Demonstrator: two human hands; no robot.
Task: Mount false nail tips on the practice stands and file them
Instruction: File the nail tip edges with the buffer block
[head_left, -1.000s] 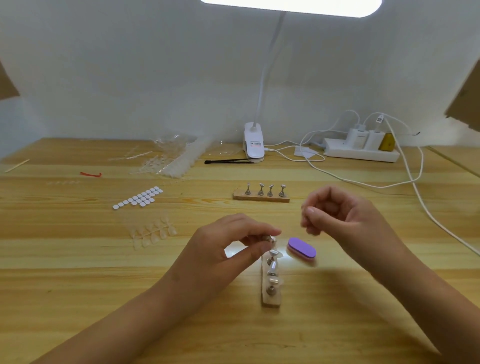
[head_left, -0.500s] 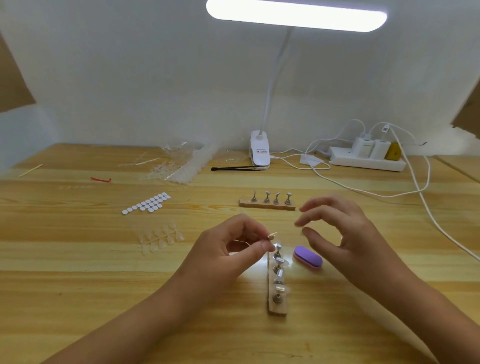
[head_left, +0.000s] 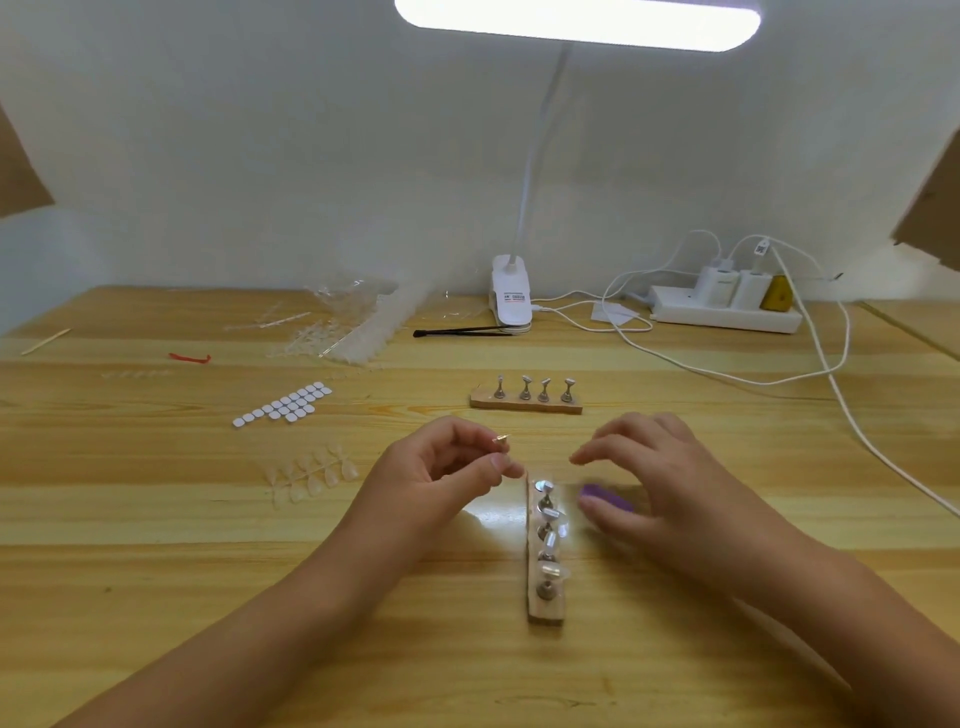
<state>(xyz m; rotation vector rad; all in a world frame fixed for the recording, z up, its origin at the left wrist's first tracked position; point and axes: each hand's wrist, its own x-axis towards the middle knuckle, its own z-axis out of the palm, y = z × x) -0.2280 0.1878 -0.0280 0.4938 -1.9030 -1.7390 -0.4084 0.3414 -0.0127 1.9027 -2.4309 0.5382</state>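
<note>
While our left hand (head_left: 441, 470) pinches a small tip (head_left: 500, 440) between thumb and forefinger, just to the far left of the near stand (head_left: 545, 610), our right hand (head_left: 670, 493) hangs over the purple file (head_left: 608, 500) with its fingers loosely spread and nothing in them. We cannot tell whether the thumb touches the file.

On the near stand the farthest peg (head_left: 544, 486) shows a bare, shiny top, and the three nearer pegs seem to carry clear tips. We judge that the step in hand is seating this tip on that bare peg. To do it well, we should turn the tip hollow side down, centre it over the peg's top and press straight down, so that it does not sit skewed. The right hand could steady the wooden base, since the stand looks light enough to slide. Only when the tip sits firm should we take up the file, and then stroke gently along the edge.

As for writing, the lamp clamp (head_left: 511, 299) at the far edge bears a printed label, and a small tag (head_left: 760, 248) hangs on a cable. Both are too small for us to read, and we see no brand.
</note>
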